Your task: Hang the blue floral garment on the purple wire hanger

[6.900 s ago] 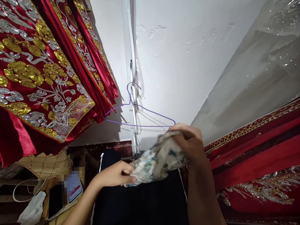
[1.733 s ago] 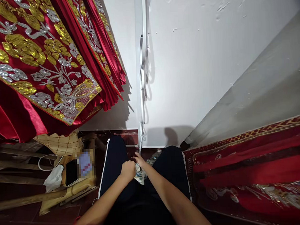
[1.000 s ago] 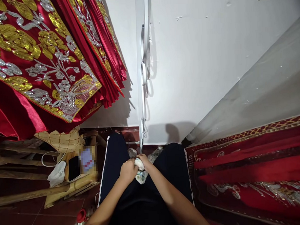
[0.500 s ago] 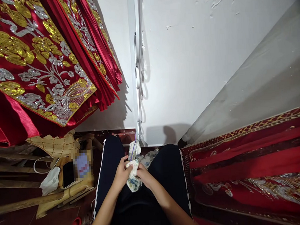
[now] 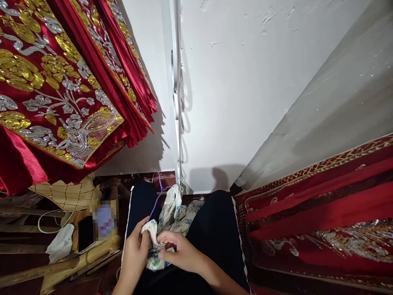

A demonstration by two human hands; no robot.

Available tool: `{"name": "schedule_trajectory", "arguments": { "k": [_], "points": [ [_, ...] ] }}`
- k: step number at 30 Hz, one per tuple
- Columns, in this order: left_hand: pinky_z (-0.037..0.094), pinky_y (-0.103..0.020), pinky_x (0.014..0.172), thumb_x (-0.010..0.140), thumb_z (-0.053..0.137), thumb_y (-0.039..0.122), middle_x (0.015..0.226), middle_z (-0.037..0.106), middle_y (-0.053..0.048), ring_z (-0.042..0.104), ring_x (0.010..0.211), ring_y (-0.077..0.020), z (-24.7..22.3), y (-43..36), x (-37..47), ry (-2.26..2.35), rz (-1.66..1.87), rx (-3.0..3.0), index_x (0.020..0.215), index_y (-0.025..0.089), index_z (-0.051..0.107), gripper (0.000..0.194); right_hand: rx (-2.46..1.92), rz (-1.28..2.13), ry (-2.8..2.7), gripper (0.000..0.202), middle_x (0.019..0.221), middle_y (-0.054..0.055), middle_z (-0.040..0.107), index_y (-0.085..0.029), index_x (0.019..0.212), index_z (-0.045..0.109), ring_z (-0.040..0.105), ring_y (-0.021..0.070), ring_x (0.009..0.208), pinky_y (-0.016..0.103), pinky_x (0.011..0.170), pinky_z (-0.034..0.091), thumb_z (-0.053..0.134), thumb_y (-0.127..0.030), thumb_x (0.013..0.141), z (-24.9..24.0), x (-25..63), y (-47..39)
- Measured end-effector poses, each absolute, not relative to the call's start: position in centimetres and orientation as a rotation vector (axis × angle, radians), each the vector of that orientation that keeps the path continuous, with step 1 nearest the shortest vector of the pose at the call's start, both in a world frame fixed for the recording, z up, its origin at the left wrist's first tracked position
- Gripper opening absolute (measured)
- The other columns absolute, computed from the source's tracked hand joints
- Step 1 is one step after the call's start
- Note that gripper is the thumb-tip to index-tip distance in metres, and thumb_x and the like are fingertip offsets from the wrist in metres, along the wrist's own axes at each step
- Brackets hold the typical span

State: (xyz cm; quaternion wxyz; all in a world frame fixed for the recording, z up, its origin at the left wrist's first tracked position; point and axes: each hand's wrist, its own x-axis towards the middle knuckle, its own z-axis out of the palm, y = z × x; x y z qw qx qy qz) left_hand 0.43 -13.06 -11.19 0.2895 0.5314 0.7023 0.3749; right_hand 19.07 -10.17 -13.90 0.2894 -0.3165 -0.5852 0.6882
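Over my lap lies a white cloth garment (image 5: pixel 182 221) with a blue and green floral print, bunched up. A thin purple clothes hanger (image 5: pixel 156 205) runs from its hook near the wall down to my left hand, one arm reaching towards the upper part of the cloth. My left hand (image 5: pixel 137 244) is closed on a folded edge of the garment, close to the hanger's end. Just right of it, my right hand (image 5: pixel 184 253) has thumb and fingers apart, fingertips against the cloth. The lower folds are partly hidden behind the hands.
Red embroidered garments (image 5: pixel 65 96) hang at upper left. A bamboo stool (image 5: pixel 112 243) at left carries a phone (image 5: pixel 86 234) and a crumpled white tissue (image 5: pixel 60 243). White wall (image 5: pixel 230 99) and a metal rail (image 5: pixel 175 79) stand ahead; red embroidered fabric (image 5: pixel 331 220) lies right.
Both hands have moved left and nearer my body, drawing the cloth along. More of the purple hanger shows now. My right thumb and fingers have spread apart.
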Motion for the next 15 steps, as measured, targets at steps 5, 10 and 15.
{"name": "schedule_trajectory", "arguments": {
  "k": [5,10,15],
  "points": [
    [0.060,-0.028,0.058,0.088,0.058,0.042,0.101,0.079,-0.006,0.075,0.077,-0.0231,-8.4,-15.5,-1.9,1.904,1.152,1.517,0.116,0.021,0.076,0.039,-1.033,1.433,-1.560,0.027,0.114,0.008,0.071,-0.023,0.110,0.073,0.065,0.0263,0.108,0.040,0.100,0.048,0.061,-0.039,0.092,-12.2,21.8,-6.3],
    [0.063,-0.031,0.076,0.085,0.063,0.030,0.096,0.080,-0.002,0.077,0.083,-0.0239,-6.4,-17.4,-6.1,1.843,1.315,1.846,0.100,0.027,0.081,0.024,-1.211,0.845,-1.649,0.055,0.149,0.012,0.050,-0.026,0.142,0.056,0.045,0.0302,0.137,0.045,0.116,0.034,0.060,-0.046,0.091,-9.7,26.9,2.2],
    [0.062,-0.032,0.075,0.084,0.062,0.020,0.089,0.079,-0.002,0.073,0.075,-0.0212,-4.3,-15.9,-8.3,1.730,1.466,2.149,0.102,0.029,0.081,0.028,-1.037,0.952,-2.062,0.036,0.091,0.006,0.071,-0.018,0.100,0.075,0.064,0.0229,0.089,0.033,0.085,0.049,0.053,-0.046,0.095,-6.0,29.1,5.5]
  ]
}}
